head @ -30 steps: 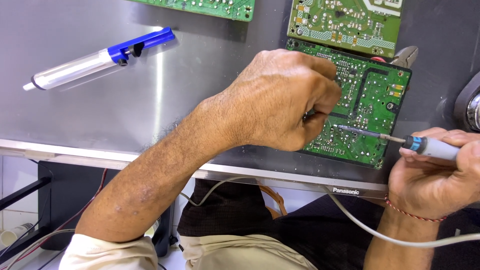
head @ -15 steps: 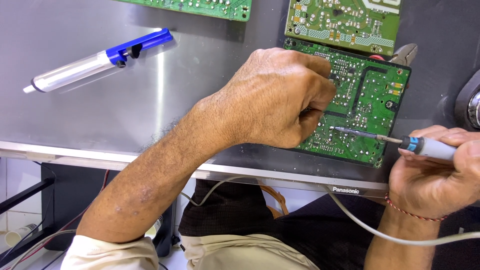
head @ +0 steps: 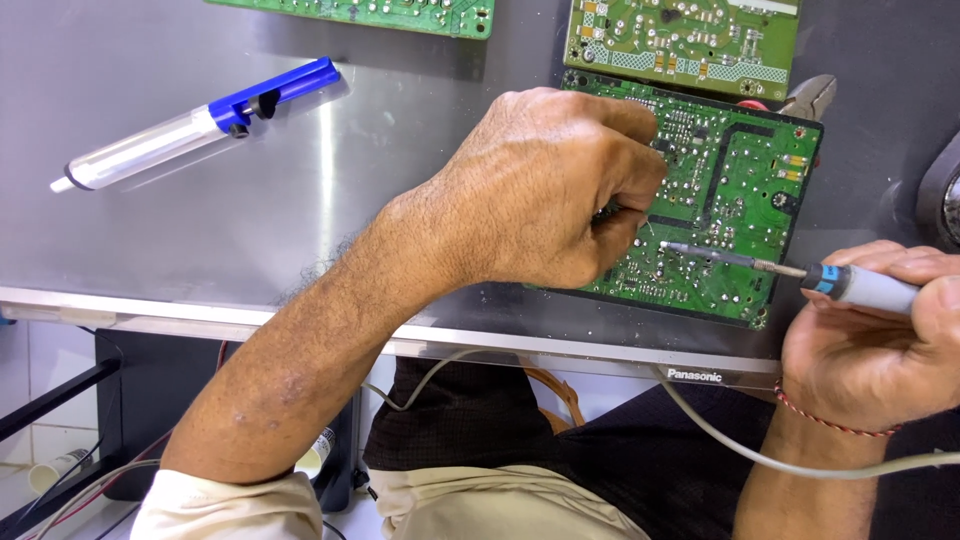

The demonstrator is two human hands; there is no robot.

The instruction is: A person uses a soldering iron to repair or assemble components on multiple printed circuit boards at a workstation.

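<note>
A green circuit board [head: 740,190] lies on a grey metal panel [head: 300,200]. My left hand [head: 545,195] rests as a closed fist on the board's left part, pinching something thin and dark that I cannot make out. My right hand [head: 880,340] grips a soldering iron [head: 800,272] with a grey handle and a blue ring. Its metal tip points left and touches the board just right of my left fingers. A grey cord runs from the iron down past my wrist, which wears a red thread.
A blue and clear desoldering pump [head: 190,125] lies at the upper left of the panel. Two more green boards [head: 685,35] [head: 400,12] sit along the top edge. Plier tips [head: 808,97] show behind the board. The panel's front edge runs below my hands.
The soldering iron tip has slid slightly left along the board, closer to my left fingers. My left hand stays in place.
</note>
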